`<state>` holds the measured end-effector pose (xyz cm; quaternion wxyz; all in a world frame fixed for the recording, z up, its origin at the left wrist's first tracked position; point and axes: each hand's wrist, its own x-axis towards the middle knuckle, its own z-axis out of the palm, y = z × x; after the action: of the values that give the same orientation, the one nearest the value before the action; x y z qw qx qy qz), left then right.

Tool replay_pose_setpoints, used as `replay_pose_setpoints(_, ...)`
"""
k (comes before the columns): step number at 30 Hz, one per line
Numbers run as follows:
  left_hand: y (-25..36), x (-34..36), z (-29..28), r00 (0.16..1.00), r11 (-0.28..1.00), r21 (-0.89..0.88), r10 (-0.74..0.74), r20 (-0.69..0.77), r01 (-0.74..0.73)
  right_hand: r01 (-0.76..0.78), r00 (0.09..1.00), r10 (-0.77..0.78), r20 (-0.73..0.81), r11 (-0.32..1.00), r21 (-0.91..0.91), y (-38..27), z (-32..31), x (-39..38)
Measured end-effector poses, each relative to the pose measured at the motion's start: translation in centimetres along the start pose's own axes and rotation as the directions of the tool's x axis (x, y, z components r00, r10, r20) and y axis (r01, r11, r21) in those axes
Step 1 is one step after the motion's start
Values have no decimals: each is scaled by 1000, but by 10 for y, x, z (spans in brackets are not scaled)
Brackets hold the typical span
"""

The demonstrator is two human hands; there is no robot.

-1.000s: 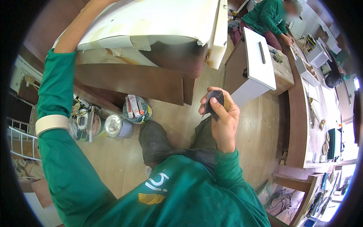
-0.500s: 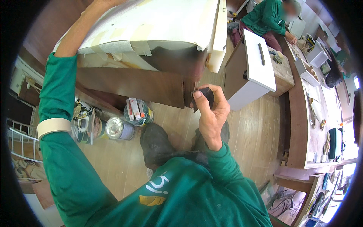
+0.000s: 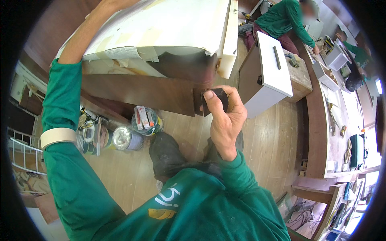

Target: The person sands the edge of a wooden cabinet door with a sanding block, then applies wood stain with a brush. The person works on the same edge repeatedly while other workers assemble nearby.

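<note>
Now right hand (image 3: 226, 120) is nearer brown cabinet (image 3: 136, 90), fingers pinching dark sheet (image 3: 220, 99) at its corner; left hand (image 3: 118, 3) cropped, grip: can't tell.

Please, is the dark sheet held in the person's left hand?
No, the right hand holds the dark sheet under its thumb.

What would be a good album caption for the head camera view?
Right-hand fingers pinch a small dark sheet at the corner of a brown furniture piece, left arm outstretched.
</note>
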<state>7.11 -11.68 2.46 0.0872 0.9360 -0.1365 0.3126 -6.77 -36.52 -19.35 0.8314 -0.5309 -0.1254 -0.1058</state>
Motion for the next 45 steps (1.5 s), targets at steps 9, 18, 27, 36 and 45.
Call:
replay_pose_setpoints(9, 1, 1, 0, 1000, 1000, -7, 20, -13, -20, 18, 1000, -19, -17, 997, -72, 2, -1, -1)
replay_pose_setpoints(18, 3, 0, 0, 1000, 1000, 12, 6, -7, -6, -33, 999, 33, -2, 992, -125, 18, -15, -10)
replay_pose_setpoints(27, 8, 0, 4, 1000, 1000, -1, 15, -19, -15, -18, 999, 28, 31, 957, -289, 65, -46, -26)
replay_pose_setpoints(36, -4, 1, 5, 999, 998, 51, 25, -32, -24, -182, 983, 183, -9, 974, -134, 66, -63, -36)
replay_pose_setpoints(45, -2, 1, 5, 999, 1000, 27, -3, -36, 4, -55, 995, 61, 77, 995, -83, 53, -35, -15)
